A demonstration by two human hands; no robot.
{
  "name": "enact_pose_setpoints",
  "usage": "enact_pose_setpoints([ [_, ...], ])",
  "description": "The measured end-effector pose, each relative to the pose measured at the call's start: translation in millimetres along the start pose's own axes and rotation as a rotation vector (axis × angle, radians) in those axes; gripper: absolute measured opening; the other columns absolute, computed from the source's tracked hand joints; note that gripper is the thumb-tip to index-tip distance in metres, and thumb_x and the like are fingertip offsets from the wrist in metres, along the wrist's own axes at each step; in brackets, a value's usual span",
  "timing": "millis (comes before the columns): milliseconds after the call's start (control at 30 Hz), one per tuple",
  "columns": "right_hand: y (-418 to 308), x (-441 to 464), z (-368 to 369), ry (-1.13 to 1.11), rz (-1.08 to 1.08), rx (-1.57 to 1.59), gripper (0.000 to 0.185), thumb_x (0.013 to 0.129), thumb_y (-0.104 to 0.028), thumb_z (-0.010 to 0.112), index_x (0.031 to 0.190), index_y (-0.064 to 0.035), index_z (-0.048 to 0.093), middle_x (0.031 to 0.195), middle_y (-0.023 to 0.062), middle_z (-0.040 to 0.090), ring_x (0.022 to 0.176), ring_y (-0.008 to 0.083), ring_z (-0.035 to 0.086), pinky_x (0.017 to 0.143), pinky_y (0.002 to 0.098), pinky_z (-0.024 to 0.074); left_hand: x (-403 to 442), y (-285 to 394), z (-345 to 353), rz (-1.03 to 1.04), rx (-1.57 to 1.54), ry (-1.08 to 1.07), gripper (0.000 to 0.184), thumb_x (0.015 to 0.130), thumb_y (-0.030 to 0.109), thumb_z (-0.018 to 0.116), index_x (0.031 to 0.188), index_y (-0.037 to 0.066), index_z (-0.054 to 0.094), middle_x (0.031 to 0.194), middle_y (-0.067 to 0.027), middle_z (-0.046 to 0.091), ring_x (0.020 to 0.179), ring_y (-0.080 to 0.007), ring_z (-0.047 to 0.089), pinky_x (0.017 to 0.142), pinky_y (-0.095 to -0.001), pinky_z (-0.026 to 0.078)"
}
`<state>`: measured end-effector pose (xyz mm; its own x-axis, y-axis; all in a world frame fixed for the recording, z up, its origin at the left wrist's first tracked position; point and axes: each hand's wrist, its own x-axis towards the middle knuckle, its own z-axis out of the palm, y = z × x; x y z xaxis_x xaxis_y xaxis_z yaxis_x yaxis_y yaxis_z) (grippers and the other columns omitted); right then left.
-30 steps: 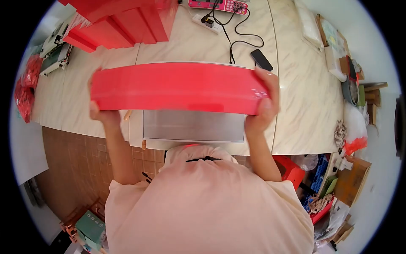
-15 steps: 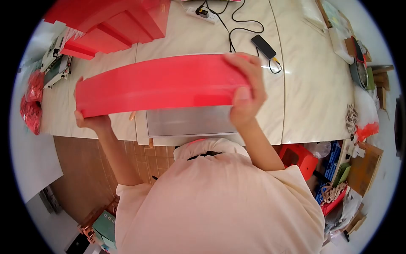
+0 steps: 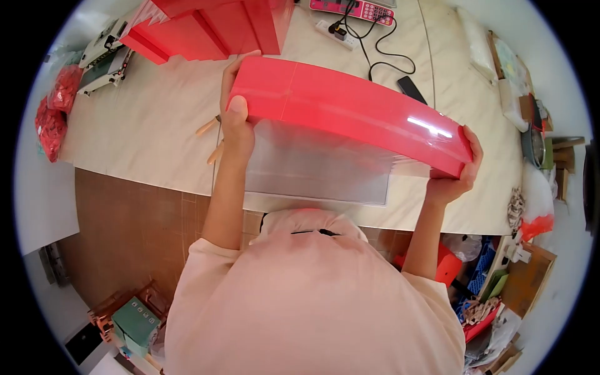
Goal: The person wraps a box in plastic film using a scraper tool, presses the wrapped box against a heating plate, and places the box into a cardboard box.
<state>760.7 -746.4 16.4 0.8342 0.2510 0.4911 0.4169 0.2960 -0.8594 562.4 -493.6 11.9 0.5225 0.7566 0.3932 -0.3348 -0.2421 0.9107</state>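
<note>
A long, shallow red box (image 3: 350, 109) with a glossy surface is held up over the table, its left end higher in the view than its right. My left hand (image 3: 239, 122) grips the left end, the thumb on the near side. Around the right end, my right hand (image 3: 459, 178) is closed, fingers along the outer edge and underside. Below the box lies a grey rectangular mat (image 3: 312, 172), partly covered by it. Two tan handles (image 3: 209, 128) stick out beside my left forearm; the rest of that tool is hard to make out.
Large red boxes (image 3: 219, 31) stand at the back left. Behind the held box are a white power strip (image 3: 337, 34), black cables, a black phone (image 3: 410, 89) and a pink device with buttons (image 3: 378, 12). Red plastic bags (image 3: 56, 112) sit far left.
The red box has swung from tilting up at the right to tilting down at the right, and moved rightward in view with both hands still on its ends. The camera view has turned too.
</note>
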Motion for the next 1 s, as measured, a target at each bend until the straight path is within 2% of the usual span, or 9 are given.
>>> enact_pose_setpoints([
  [233, 5.0, -7.9, 49.0, -0.065, -0.055, -0.058, 0.064, 0.087, -0.051, 0.043, 0.113, 0.0071, 0.055, 0.113, 0.0161, 0.055, 0.104, 0.0247, 0.054, 0.091, 0.0342, 0.0419, 7.3, 8.0, -47.9, -0.064, -0.151, 0.052, 0.080, 0.083, 0.068, 0.043, 0.129, 0.002, 0.044, 0.135, -0.0094, 0.044, 0.124, -0.0214, 0.044, 0.102, -0.0366, 0.038],
  [333, 7.5, -13.1, 84.7, -0.155, -0.150, -0.080, 0.062, 0.087, -0.048, 0.043, 0.115, 0.0062, 0.054, 0.112, 0.0149, 0.055, 0.106, 0.0248, 0.053, 0.093, 0.0336, 0.0400, 7.0, 5.2, -87.5, -0.114, -0.415, 0.249, 0.078, 0.086, 0.067, 0.039, 0.132, 0.003, 0.044, 0.135, -0.0095, 0.046, 0.124, -0.0216, 0.044, 0.103, -0.0398, 0.036],
  [467, -0.8, -31.5, 136.4, -0.238, -0.185, -0.024, 0.051, 0.088, -0.042, 0.046, 0.111, 0.0029, 0.055, 0.109, 0.0154, 0.051, 0.104, 0.0261, 0.048, 0.093, 0.0364, 0.0370, -53.8, -138.5, -217.6, -0.490, 0.050, 0.481, 0.072, 0.088, 0.064, 0.040, 0.134, 0.008, 0.045, 0.134, -0.0068, 0.049, 0.123, -0.0228, 0.045, 0.100, -0.0394, 0.036],
  [500, 1.3, -37.6, 147.0, -0.240, -0.189, 0.019, 0.045, 0.086, -0.037, 0.051, 0.110, 0.0009, 0.057, 0.107, 0.0169, 0.051, 0.103, 0.0286, 0.047, 0.092, 0.0387, 0.0378, -86.6, -203.7, -270.7, -0.784, 0.090, 0.560, 0.068, 0.087, 0.064, 0.043, 0.132, 0.014, 0.048, 0.134, -0.0059, 0.050, 0.120, -0.0218, 0.047, 0.097, -0.0402, 0.037],
  [533, -0.3, -43.9, 157.0, -0.243, -0.208, 0.043, 0.045, 0.086, -0.037, 0.051, 0.110, 0.0009, 0.057, 0.107, 0.0169, 0.051, 0.103, 0.0286, 0.047, 0.092, 0.0387, 0.0378, -104.4, -199.9, -272.3, -0.936, 0.072, 0.463, 0.064, 0.087, 0.063, 0.043, 0.131, 0.017, 0.050, 0.133, -0.0056, 0.051, 0.120, -0.0202, 0.047, 0.096, -0.0420, 0.036],
  [600, -5.4, -56.6, 170.5, -0.298, -0.251, -0.004, 0.045, 0.083, -0.035, 0.057, 0.113, -0.0008, 0.055, 0.109, 0.0176, 0.049, 0.103, 0.0301, 0.046, 0.091, 0.0401, 0.0379, -114.3, -197.3, -269.4, -1.216, -0.447, 0.272, 0.064, 0.088, 0.063, 0.042, 0.127, 0.014, 0.052, 0.129, -0.0036, 0.053, 0.114, -0.0166, 0.050, 0.091, -0.0373, 0.038],
  [833, -8.4, -52.0, 147.3, -0.437, -0.233, 0.102, 0.064, 0.073, -0.034, 0.073, 0.123, -0.0020, 0.049, 0.117, 0.0175, 0.045, 0.106, 0.0317, 0.046, 0.093, 0.0408, 0.0378, -79.7, -132.5, -232.8, -0.988, -0.418, 0.465, 0.054, 0.087, 0.060, 0.047, 0.118, 0.016, 0.055, 0.114, 0.0022, 0.056, 0.102, -0.0094, 0.052, 0.074, -0.0261, 0.039],
  [933, -23.1, -8.9, 104.1, -0.714, -0.248, -0.092, 0.074, 0.065, -0.028, 0.080, 0.126, -0.0027, 0.047, 0.117, 0.0168, 0.046, 0.107, 0.0323, 0.046, 0.094, 0.0414, 0.0371, -50.2, -75.5, -219.6, -0.755, -0.199, 0.467, 0.043, 0.085, 0.059, 0.051, 0.105, 0.021, 0.058, 0.103, 0.0066, 0.058, 0.093, -0.0087, 0.050, 0.075, -0.0279, 0.036],
  [1000, -26.9, 9.4, 79.2, -0.931, -0.261, -0.455, 0.081, 0.059, -0.022, 0.083, 0.128, -0.0032, 0.046, 0.117, 0.0141, 0.047, 0.107, 0.0317, 0.047, 0.097, 0.0413, 0.0347, -28.0, -47.5, -220.5, -0.662, -0.072, 0.620, 0.049, 0.084, 0.061, 0.050, 0.112, 0.022, 0.056, 0.106, 0.0068, 0.056, 0.095, -0.0082, 0.049, 0.085, -0.0295, 0.035],
])
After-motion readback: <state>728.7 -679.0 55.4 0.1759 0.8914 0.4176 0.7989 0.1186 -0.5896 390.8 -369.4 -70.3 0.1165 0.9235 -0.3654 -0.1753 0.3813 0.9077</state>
